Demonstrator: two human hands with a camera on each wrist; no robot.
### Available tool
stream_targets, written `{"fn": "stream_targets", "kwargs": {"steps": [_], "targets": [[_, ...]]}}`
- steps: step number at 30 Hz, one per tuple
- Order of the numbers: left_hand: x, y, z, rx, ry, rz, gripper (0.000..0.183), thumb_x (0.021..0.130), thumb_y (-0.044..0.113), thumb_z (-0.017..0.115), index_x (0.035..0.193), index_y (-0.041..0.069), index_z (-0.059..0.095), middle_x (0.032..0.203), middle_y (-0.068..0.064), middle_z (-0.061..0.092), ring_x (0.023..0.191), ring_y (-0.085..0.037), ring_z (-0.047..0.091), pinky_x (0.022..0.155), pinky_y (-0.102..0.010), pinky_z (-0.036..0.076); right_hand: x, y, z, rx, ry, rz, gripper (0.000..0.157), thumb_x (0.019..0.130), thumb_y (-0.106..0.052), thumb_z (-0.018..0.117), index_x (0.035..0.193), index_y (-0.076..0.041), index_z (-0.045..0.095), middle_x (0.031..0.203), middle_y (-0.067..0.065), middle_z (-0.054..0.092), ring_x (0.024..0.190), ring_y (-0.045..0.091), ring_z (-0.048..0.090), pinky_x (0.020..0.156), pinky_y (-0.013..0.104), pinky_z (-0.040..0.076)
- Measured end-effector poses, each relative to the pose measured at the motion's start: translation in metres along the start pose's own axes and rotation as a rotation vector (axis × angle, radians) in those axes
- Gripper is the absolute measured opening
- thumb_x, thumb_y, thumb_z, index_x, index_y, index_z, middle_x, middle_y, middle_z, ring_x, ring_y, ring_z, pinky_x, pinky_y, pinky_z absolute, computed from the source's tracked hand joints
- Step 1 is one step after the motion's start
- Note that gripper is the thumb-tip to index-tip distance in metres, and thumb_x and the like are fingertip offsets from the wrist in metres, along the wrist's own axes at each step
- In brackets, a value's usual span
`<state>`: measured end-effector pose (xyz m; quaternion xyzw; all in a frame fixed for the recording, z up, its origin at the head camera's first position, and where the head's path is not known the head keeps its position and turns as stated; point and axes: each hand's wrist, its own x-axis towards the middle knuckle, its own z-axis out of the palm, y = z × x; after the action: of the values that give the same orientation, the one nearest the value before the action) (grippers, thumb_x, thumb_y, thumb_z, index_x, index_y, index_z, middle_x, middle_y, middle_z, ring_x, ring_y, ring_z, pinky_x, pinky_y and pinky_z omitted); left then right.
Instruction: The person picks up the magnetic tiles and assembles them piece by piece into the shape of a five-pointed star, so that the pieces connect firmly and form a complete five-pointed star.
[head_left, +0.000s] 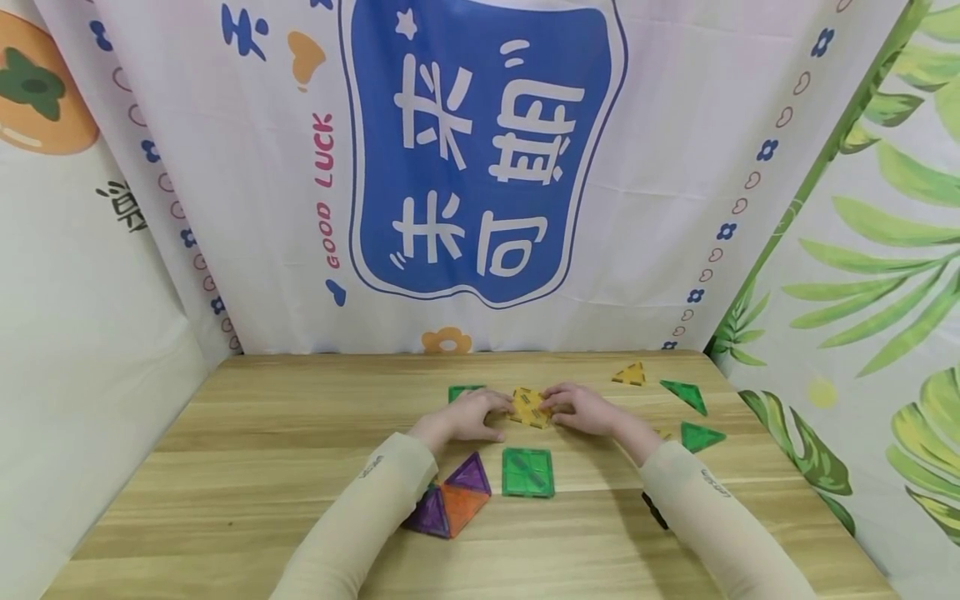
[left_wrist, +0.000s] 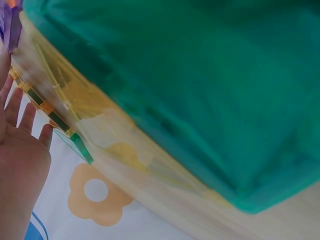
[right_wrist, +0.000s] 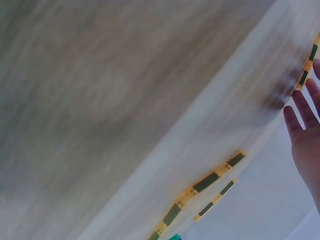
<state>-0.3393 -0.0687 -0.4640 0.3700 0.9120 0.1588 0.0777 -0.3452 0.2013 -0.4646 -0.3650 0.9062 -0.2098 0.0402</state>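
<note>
Yellow magnetic tiles, triangular pieces set edge to edge, lie flat between the two hands. From the left, my left hand touches their edge with its fingertips, thumb apart on the table side. On the opposite edge rest the fingertips of my right hand. In the left wrist view the left hand has extended fingers against the yellow edge. The right wrist view shows the right hand with spread fingers at a yellow tile edge. A green tile sits partly hidden behind the left hand.
Nearer me lie a green square and a joined group of purple and orange triangles. At the right are a yellow triangle and green triangles. A black object is partly under the right sleeve. A printed curtain hangs behind the table.
</note>
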Motion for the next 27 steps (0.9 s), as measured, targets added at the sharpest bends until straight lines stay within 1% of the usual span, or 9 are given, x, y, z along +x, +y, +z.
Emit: {"fn": "stream_targets", "kwargs": {"steps": [5,7,12,15,19,22,23,27], "targets": [[0.0,0.0,0.0,0.012,0.004,0.0,0.051,0.086,0.037,0.068,0.131,0.019,0.056,0.145,0.001,0.044,0.135,-0.022,0.036,0.111,-0.048,0.025,-0.001,-0.002,-0.002,0.001,-0.014,0.004,0.03,0.091,-0.011,0.062,0.121,-0.008,0.063,0.135,0.017,0.05,0.126,0.037,0.045,0.106,0.053,0.034],[0.0,0.001,0.0,0.02,0.006,0.004,0.05,0.086,0.037,0.068,0.131,0.019,0.056,0.145,0.001,0.044,0.135,-0.023,0.036,0.111,-0.048,0.025,-0.002,-0.001,-0.003,-0.006,-0.014,-0.009,0.031,0.091,-0.013,0.062,0.121,-0.008,0.063,0.135,0.019,0.05,0.125,0.038,0.045,0.105,0.054,0.034],[0.0,0.002,-0.001,0.046,0.003,0.011,0.051,0.086,0.037,0.068,0.131,0.017,0.055,0.145,-0.001,0.044,0.136,-0.027,0.033,0.111,-0.05,0.024,-0.012,0.006,-0.013,-0.011,-0.001,0.031,0.035,0.09,-0.017,0.063,0.124,-0.007,0.061,0.138,0.017,0.049,0.127,0.038,0.044,0.105,0.055,0.033],[-0.001,0.002,0.0,0.056,0.001,0.014,0.052,0.087,0.036,0.067,0.132,0.016,0.054,0.146,-0.002,0.043,0.137,-0.03,0.032,0.111,-0.052,0.024,-0.024,0.011,-0.021,0.002,0.0,0.099,0.036,0.092,-0.018,0.062,0.127,-0.008,0.059,0.14,0.015,0.047,0.13,0.038,0.04,0.107,0.055,0.03],[-0.002,0.003,0.0,0.042,0.003,0.021,0.051,0.088,0.035,0.066,0.133,0.014,0.053,0.146,-0.004,0.042,0.138,-0.033,0.03,0.111,-0.054,0.022,-0.043,0.019,-0.033,0.023,0.004,0.143,0.036,0.092,-0.018,0.06,0.127,-0.008,0.059,0.14,0.016,0.046,0.13,0.04,0.039,0.106,0.057,0.03],[-0.004,0.004,-0.001,0.016,0.009,0.033,0.051,0.088,0.034,0.066,0.132,0.012,0.054,0.145,-0.006,0.043,0.137,-0.035,0.03,0.111,-0.055,0.022,-0.059,0.025,-0.042,0.015,0.001,0.143,0.037,0.092,-0.018,0.062,0.127,-0.008,0.059,0.139,0.018,0.046,0.129,0.042,0.039,0.104,0.059,0.03],[-0.005,0.004,-0.001,0.024,0.016,0.042,0.05,0.088,0.034,0.066,0.132,0.012,0.054,0.144,-0.006,0.044,0.136,-0.036,0.032,0.11,-0.056,0.024,-0.065,0.026,-0.046,0.013,-0.005,0.148,0.037,0.091,-0.018,0.062,0.127,-0.008,0.059,0.14,0.018,0.046,0.13,0.042,0.039,0.104,0.059,0.031],[-0.007,0.007,-0.002,0.021,0.014,0.044,0.05,0.089,0.033,0.066,0.132,0.011,0.054,0.145,-0.007,0.044,0.136,-0.036,0.032,0.11,-0.056,0.023,-0.086,0.035,-0.056,-0.01,-0.021,0.143,0.04,0.089,-0.018,0.065,0.127,-0.007,0.058,0.139,0.021,0.046,0.128,0.043,0.04,0.102,0.06,0.034]]}}
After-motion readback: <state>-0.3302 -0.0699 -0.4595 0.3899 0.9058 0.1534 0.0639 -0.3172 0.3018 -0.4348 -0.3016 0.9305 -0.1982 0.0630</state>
